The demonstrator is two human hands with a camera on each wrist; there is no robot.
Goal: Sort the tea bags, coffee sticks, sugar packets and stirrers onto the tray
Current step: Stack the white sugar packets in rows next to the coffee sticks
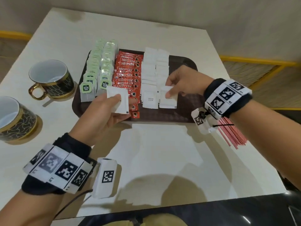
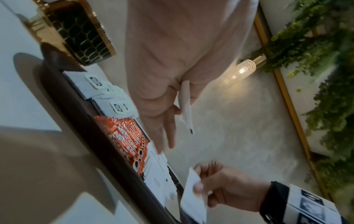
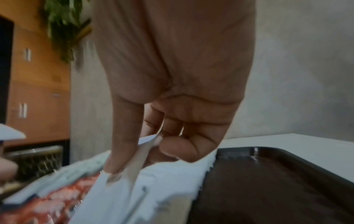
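A dark brown tray (image 1: 182,115) carries rows of green-tagged tea bags (image 1: 97,69), red coffee sticks (image 1: 128,74) and white sugar packets (image 1: 154,70). My left hand (image 1: 104,110) holds a white sugar packet (image 1: 118,101) above the tray's near left part; in the left wrist view this packet (image 2: 185,103) shows edge-on between thumb and fingers. My right hand (image 1: 180,84) pinches another white sugar packet (image 1: 168,99) at the near end of the right sugar row; the right wrist view shows its fingertips (image 3: 114,165) on that packet (image 3: 122,181). Red stirrers (image 1: 231,134) lie right of the tray, partly hidden by my right wrist.
Two black-and-gold cups stand left of the tray, one (image 1: 50,79) near its left edge and another (image 1: 14,118) at the frame's left border. The tray's right part (image 1: 184,62) is bare brown. The white table (image 1: 162,160) reaches toward me; a yellow-framed rail (image 1: 260,62) stands at right.
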